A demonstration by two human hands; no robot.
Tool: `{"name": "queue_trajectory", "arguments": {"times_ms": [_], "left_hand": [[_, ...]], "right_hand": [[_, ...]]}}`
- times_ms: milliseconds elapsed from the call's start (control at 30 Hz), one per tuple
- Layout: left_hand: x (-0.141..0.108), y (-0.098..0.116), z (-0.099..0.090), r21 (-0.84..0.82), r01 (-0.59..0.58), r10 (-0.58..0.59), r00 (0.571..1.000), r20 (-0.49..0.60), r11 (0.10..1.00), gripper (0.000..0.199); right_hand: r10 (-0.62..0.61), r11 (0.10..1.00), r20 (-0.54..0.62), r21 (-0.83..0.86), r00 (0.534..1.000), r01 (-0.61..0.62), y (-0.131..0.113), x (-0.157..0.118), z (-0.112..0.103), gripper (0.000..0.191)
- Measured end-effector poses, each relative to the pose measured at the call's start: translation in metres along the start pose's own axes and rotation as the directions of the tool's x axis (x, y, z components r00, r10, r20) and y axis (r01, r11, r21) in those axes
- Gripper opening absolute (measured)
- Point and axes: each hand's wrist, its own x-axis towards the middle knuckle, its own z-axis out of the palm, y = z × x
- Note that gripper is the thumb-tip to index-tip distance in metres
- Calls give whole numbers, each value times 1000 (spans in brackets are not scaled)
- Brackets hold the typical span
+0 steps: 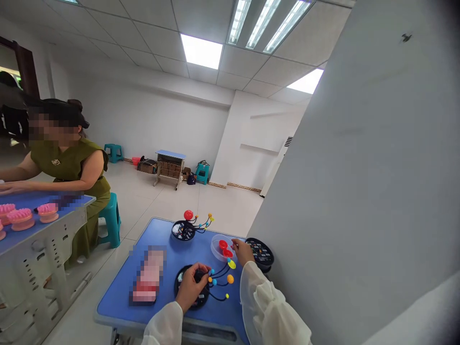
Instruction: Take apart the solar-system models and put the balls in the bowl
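A solar system model (201, 303) with a round black base stands near the front of the blue desk. Black curved stems with yellow, orange and blue balls reach out from its right side. My left hand (192, 286) lies over this base, thumb and fingers closed at the model's centre where the stems begin. A clear round plastic dish (215, 251) beyond it holds red half-shells (223, 245). At the dish's right rim, my right hand (244, 251) has its fingertips pinched together beside the red pieces; what they grip, if anything, is too small to tell.
A second model (183, 231) with a red ball stands at the desk's back. Another black round base (261, 254) sits at the right, by the grey wall (341, 191). A blurred pinkish object (149, 278) lies at left. A person (68, 158) sits at a neighbouring table with pink brushes (21, 219).
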Motion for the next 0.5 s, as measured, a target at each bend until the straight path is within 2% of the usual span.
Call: {"name": "queue_trajectory", "arguments": {"times_ms": [133,267,333,400,467,500], "left_hand": [[-1,-2,-1,-30,19,-18,1000,26,999,11],[-2,-1,-1,-66,33,-29,998,63,997,16],[-2,0,-2,-69,30,-25,997,77,997,15],[-1,1,-3,-59,28,-23,996,83,998,13],[0,1,-4,-49,30,-26,996,85,998,14],[0,1,-4,-47,30,-26,996,85,998,16]], "right_hand": [[-17,997,7,80,1000,16,-9,-3,-4,32],[-109,971,93,222,990,86,-29,-20,-14,33],[-192,945,171,299,966,135,-42,-35,-22,31],[-304,908,246,366,920,202,-53,-50,-30,25],[-390,884,267,375,881,278,-64,-64,-36,20],[-410,884,254,348,876,313,-68,-70,-37,19]]}}
